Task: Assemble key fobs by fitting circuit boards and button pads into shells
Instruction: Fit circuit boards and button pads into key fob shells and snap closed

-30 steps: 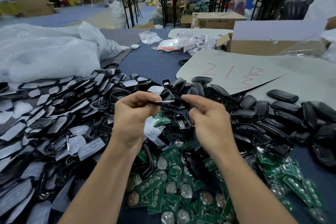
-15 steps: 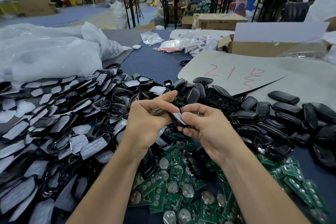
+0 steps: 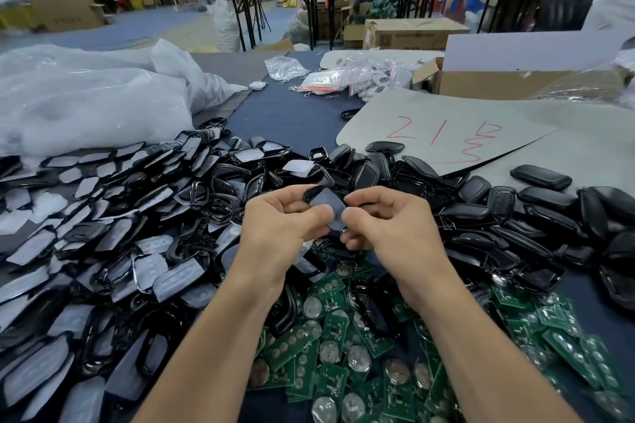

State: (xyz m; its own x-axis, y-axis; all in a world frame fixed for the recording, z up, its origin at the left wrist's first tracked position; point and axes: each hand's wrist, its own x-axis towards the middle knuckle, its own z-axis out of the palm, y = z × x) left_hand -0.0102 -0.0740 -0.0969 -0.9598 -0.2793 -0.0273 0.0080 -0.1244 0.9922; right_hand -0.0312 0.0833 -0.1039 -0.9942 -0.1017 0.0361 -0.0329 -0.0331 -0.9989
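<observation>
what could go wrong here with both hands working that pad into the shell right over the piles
1. The left hand and right hand pinch the thin button pad near its edges, so it may seat crooked in the shell.
2. The hands work above the loose circuit boards and black shell pile. If either part slips, it could be hard to find among the lookalikes.

Shell (image 3: 327, 211) between left hand (image 3: 280, 228) and right hand (image 3: 390, 227) (over green boards (image 3: 295, 347))
</observation>
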